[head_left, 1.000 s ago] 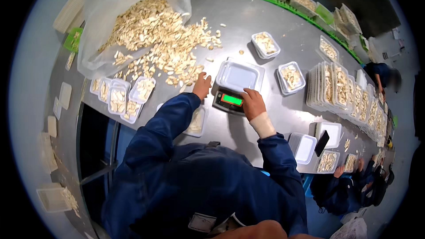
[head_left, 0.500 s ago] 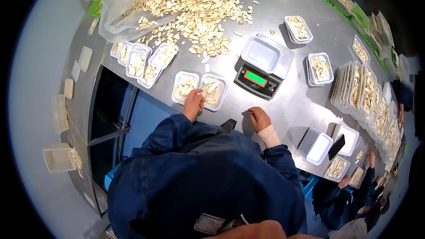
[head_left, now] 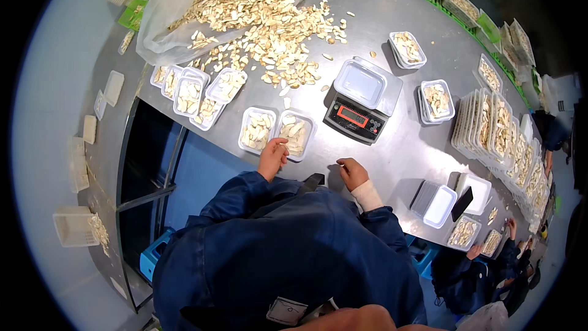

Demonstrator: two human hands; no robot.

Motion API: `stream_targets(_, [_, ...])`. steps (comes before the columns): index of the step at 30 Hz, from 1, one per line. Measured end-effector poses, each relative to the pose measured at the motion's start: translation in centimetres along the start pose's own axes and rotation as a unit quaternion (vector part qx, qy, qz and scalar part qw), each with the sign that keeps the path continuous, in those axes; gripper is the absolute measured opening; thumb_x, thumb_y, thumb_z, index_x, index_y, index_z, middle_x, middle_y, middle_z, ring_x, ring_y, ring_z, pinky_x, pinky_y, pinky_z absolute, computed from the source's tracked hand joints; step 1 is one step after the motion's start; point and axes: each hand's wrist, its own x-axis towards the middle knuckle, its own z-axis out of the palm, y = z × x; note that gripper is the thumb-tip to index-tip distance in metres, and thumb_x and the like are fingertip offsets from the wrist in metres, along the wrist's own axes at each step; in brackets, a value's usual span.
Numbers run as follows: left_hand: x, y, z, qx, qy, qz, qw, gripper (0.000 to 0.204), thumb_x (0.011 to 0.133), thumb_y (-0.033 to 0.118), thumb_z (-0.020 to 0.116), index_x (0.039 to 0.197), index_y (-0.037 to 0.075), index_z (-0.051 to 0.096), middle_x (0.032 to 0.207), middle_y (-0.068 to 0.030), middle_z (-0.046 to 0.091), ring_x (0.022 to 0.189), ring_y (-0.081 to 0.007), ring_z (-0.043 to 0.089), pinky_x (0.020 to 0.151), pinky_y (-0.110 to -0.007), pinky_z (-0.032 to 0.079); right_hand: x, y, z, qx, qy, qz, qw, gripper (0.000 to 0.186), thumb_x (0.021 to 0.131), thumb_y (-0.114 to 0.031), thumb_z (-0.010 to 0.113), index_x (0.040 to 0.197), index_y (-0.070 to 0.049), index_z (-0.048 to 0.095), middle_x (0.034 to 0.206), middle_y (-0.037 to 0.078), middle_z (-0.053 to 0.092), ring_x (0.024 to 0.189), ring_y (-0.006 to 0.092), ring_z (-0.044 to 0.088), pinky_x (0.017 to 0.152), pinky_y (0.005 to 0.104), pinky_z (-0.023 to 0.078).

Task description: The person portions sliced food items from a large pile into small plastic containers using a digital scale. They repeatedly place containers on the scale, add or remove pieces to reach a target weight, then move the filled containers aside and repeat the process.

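My left hand rests at the near edge of two shallow plastic trays of pale dried slices, with its fingers loosely bent, index apart, and no item visible in them. Its fingertips overlap the corner of the right tray; the left tray stands just beside that one. My right hand lies curled on the steel table, apparently with nothing in it. Beyond it stands a digital scale with a dark display and an empty white tray on its platform.
A large clear plastic bag spills a heap of slices at the back. Several filled trays sit left; small stacks stand right, near a long row of filled trays. Empty trays and a co-worker are at lower right.
The scale's display, lit green before, is now dark. My left hand has shifted slightly at the right tray's near edge. The view has moved a little.
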Motion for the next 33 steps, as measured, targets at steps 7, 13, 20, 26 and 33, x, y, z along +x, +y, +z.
stream_targets(7, [1.8, 0.3, -1.5, 0.003, -0.047, 0.002, 0.999, 0.019, 0.086, 0.011, 0.042, 0.103, 0.004, 0.049, 0.072, -0.0022, 0.052, 0.053, -0.0066, 0.045, 0.045, -0.018, 0.035, -0.6, -1.2, 3.7, 0.077, -0.102, -0.013, 0.992, 0.022, 0.078, -0.013, 0.048, 0.096, -0.005, 0.058, 0.094, 0.013, 0.059, 0.087, 0.0296, 0.056, 0.077, 0.0347, 0.045])
stream_targets(13, [2.4, 0.7, -2.2, 0.027, -0.099, -0.016, 0.995, 0.019, 0.087, 0.011, 0.042, 0.102, 0.003, 0.050, 0.072, -0.0020, 0.052, 0.054, -0.0064, 0.046, 0.046, -0.018, 0.037, -2.5, -1.8, 7.5, 0.150, -0.182, 0.091, 0.968, 0.023, 0.081, -0.018, 0.046, 0.096, -0.007, 0.060, 0.093, 0.013, 0.061, 0.087, 0.0299, 0.057, 0.079, 0.0344, 0.044])
stream_targets(20, [7.8, 1.6, -4.6, 0.146, -0.112, 0.113, 0.976, 0.019, 0.084, 0.007, 0.046, 0.101, 0.001, 0.051, 0.073, -0.0028, 0.053, 0.060, -0.0070, 0.048, 0.054, -0.019, 0.040, -4.0, -2.6, 9.6, 0.128, -0.163, 0.133, 0.969, 0.027, 0.082, -0.024, 0.044, 0.097, -0.007, 0.060, 0.094, 0.015, 0.060, 0.088, 0.0321, 0.055, 0.080, 0.0359, 0.043])
stream_targets(26, [13.6, 2.6, -3.7, 0.478, -0.083, 0.421, 0.766, 0.028, 0.072, 0.007, 0.056, 0.100, 0.004, 0.054, 0.095, -0.0137, 0.055, 0.087, -0.0299, 0.051, 0.076, -0.037, 0.042, -4.6, -2.9, 10.6, 0.105, -0.078, 0.137, 0.982, 0.028, 0.082, -0.023, 0.047, 0.101, -0.004, 0.057, 0.093, 0.015, 0.061, 0.087, 0.0283, 0.057, 0.078, 0.0332, 0.044])
stream_targets(33, [15.4, 3.4, -0.6, 0.599, -0.201, 0.339, 0.697, 0.021, 0.069, 0.010, 0.055, 0.089, 0.005, 0.061, 0.087, -0.0148, 0.058, 0.088, -0.0324, 0.051, 0.078, -0.038, 0.041, -5.1, -3.5, 10.5, 0.105, -0.038, 0.143, 0.983, 0.029, 0.081, -0.022, 0.048, 0.103, -0.004, 0.055, 0.095, 0.015, 0.060, 0.088, 0.0296, 0.057, 0.078, 0.0341, 0.044])
